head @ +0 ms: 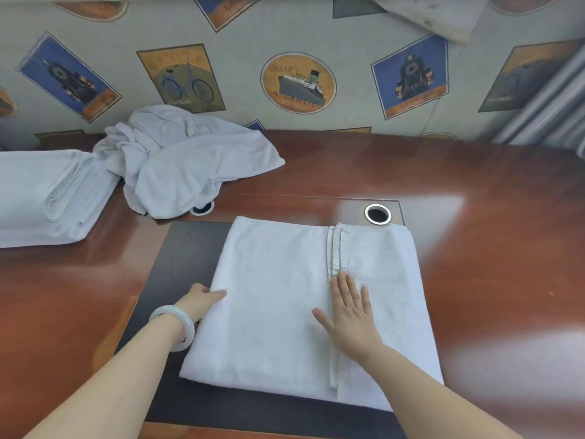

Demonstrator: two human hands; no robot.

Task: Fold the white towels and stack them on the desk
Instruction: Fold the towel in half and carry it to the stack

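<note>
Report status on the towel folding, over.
Left hand grips edge of folded towel; right hand flat on top. Folded stack far left, crumpled towels beside it. Nothing blocking.

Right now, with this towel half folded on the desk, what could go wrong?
1. The left hand grips the half-folded towel at only one spot on its left edge; the far corner may lag and skew the fold.
2. The crumpled towel lies against the folded stack; pulling it away could disturb the stack.

terry-cloth towel [275,299], glossy wooden desk [474,191]
</note>
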